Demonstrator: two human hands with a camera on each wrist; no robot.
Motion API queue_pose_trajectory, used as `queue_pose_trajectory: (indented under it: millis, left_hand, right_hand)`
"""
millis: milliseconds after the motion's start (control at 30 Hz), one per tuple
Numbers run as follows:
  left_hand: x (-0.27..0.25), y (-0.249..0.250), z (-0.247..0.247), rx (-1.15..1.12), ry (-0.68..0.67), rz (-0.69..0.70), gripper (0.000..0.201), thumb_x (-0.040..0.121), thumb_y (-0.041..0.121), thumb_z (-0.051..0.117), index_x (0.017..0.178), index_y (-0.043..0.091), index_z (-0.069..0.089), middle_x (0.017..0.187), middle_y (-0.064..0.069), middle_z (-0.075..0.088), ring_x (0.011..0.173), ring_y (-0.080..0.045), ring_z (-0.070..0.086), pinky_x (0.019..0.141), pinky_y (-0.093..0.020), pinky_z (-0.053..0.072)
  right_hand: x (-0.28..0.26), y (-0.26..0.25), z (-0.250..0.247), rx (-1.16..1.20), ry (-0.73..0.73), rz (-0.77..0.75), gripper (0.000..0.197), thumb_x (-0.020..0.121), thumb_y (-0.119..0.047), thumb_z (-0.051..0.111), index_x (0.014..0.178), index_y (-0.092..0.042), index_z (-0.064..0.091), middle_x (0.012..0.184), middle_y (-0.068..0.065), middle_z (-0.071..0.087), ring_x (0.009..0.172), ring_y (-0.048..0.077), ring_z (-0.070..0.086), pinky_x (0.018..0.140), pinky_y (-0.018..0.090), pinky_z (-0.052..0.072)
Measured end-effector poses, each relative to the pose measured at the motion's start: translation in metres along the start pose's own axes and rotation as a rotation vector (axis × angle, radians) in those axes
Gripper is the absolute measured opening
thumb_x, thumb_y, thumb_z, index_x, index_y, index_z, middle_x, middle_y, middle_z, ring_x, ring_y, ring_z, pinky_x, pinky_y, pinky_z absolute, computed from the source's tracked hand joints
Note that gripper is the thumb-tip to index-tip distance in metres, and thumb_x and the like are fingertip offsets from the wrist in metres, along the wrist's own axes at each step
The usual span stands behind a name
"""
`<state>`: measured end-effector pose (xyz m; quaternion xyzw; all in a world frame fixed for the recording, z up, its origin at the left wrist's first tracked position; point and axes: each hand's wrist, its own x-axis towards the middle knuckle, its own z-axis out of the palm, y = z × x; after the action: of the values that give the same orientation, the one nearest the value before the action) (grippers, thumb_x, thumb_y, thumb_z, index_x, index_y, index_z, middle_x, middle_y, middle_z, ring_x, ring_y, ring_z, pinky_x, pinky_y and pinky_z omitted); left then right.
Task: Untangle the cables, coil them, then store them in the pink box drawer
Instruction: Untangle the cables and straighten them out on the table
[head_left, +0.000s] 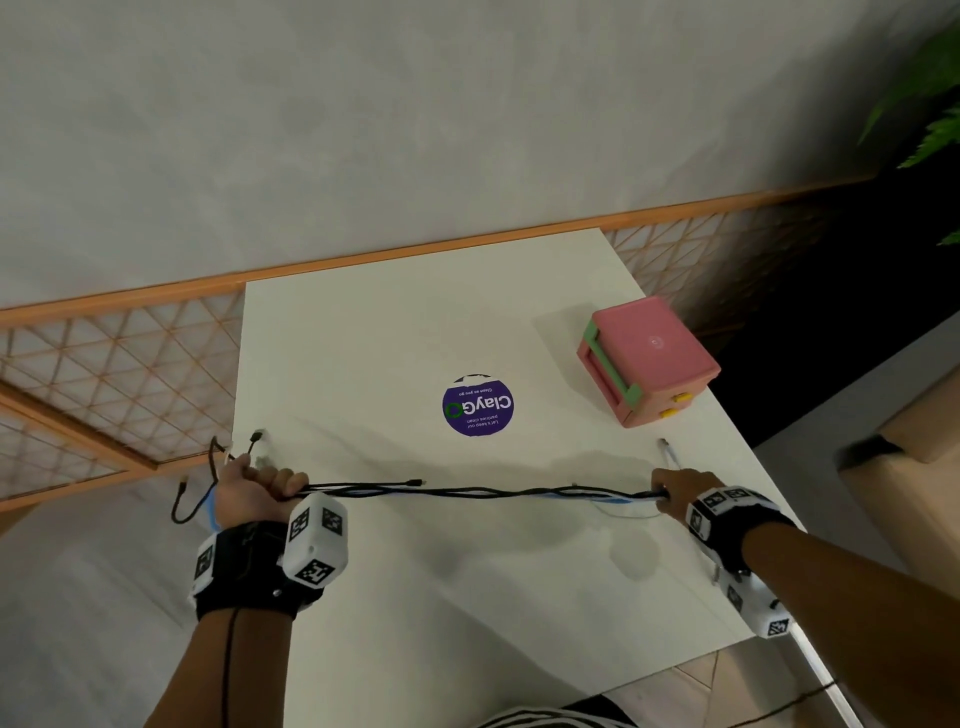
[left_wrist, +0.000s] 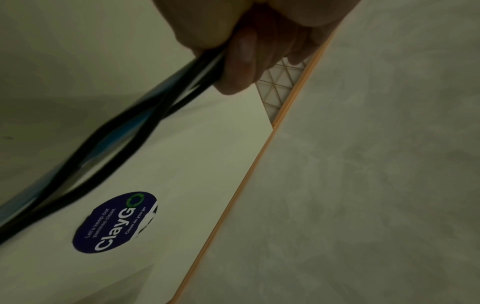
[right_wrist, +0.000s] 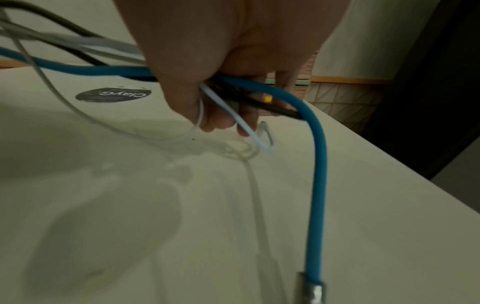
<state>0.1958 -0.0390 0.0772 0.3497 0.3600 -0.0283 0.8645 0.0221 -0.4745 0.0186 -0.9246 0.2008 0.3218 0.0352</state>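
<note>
Black and blue cables run twisted left-to-right between your fists, left hand and right hand each clenched around an end.

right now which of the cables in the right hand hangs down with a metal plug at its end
The thick blue cable: it curves out of the right hand and hangs to a metal plug. The thin white cable loops on the table instead.
</note>
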Motion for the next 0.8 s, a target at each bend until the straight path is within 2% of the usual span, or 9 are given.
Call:
queue_pose_trajectory:
  millis: [67,133,267,400,500,567,633,700,800]
  left_hand:
    - [0.001,0.003,-0.003,0.0,0.002,0.012,0.041,0.092,0.018,0.037,0.057,0.02,0.016,0.037,0.005,0.014,0.033,-0.015,0.014,0.038,-0.018,0.015]
    - [0.004,0.008,-0.009,0.001,0.005,0.032,0.041,0.092,0.019,0.038,0.057,0.02,0.016,0.038,0.005,0.014,0.035,-0.015,0.013,0.039,-0.019,0.015]
    - [0.007,0.014,-0.013,-0.002,0.003,0.035,0.041,0.092,0.02,0.038,0.057,0.021,0.016,0.04,0.005,0.014,0.036,-0.015,0.014,0.041,-0.02,0.015]
    - [0.005,0.008,-0.011,-0.005,-0.001,0.031,0.041,0.093,0.022,0.038,0.057,0.021,0.018,0.04,0.005,0.016,0.035,-0.014,0.015,0.04,-0.019,0.015]
    - [0.004,0.007,-0.011,-0.01,-0.007,0.02,0.042,0.092,0.021,0.038,0.055,0.021,0.017,0.039,0.005,0.015,0.034,-0.015,0.014,0.039,-0.018,0.015]
    - [0.003,0.005,-0.012,-0.008,-0.008,0.016,0.041,0.091,0.02,0.037,0.057,0.02,0.016,0.038,0.005,0.015,0.033,-0.015,0.015,0.039,-0.017,0.015]
    - [0.001,0.0,-0.01,-0.007,-0.006,0.009,0.04,0.091,0.019,0.037,0.057,0.02,0.016,0.037,0.005,0.015,0.031,-0.014,0.014,0.039,-0.017,0.014]
    - [-0.002,-0.006,-0.008,-0.012,0.001,-0.004,0.04,0.092,0.02,0.036,0.058,0.02,0.016,0.036,0.005,0.014,0.031,-0.014,0.014,0.039,-0.017,0.014]
    - [-0.006,-0.011,-0.007,-0.031,0.004,-0.03,0.04,0.093,0.02,0.037,0.058,0.02,0.016,0.036,0.005,0.014,0.031,-0.015,0.013,0.038,-0.018,0.014]
  right_hand:
    - [0.0,0.005,-0.002,-0.058,-0.005,-0.013,0.01,0.088,-0.028,0.051,0.097,-0.024,0.048,0.105,0.003,0.06,0.105,0.025,0.057,0.086,0.03,0.04]
    - [0.001,0.014,0.0,-0.096,-0.015,-0.004,0.008,0.089,-0.025,0.049,0.095,-0.026,0.043,0.113,0.004,0.056,0.108,0.024,0.054,0.09,0.033,0.038]
    - [0.007,0.034,0.008,-0.039,-0.023,0.056,0.007,0.092,-0.03,0.044,0.09,-0.027,0.038,0.093,0.002,0.048,0.091,0.024,0.054,0.08,0.034,0.042]
    - [0.009,0.032,0.019,0.055,0.035,0.021,0.006,0.093,-0.022,0.041,0.089,-0.027,0.04,0.09,0.002,0.043,0.092,0.027,0.056,0.076,0.034,0.042]
    - [0.007,0.031,0.025,0.039,0.066,0.07,0.008,0.091,-0.026,0.043,0.097,-0.026,0.049,0.089,-0.001,0.041,0.086,0.024,0.05,0.073,0.033,0.038]
    - [0.007,0.032,0.027,0.044,0.03,0.096,0.016,0.087,-0.03,0.053,0.101,-0.024,0.049,0.094,0.0,0.04,0.097,0.026,0.049,0.08,0.036,0.041]
    - [0.009,0.03,0.026,0.08,-0.031,0.123,0.036,0.081,-0.023,0.064,0.112,-0.025,0.046,0.112,0.004,0.044,0.111,0.029,0.048,0.089,0.039,0.043]
    - [0.005,0.021,0.022,0.064,-0.052,0.137,0.061,0.077,-0.012,0.064,0.13,-0.027,0.036,0.129,0.008,0.04,0.121,0.03,0.042,0.097,0.041,0.042]
    - [-0.004,-0.003,-0.001,-0.03,-0.041,0.098,0.071,0.08,-0.009,0.059,0.139,-0.028,0.025,0.138,0.007,0.035,0.127,0.028,0.036,0.102,0.04,0.038]
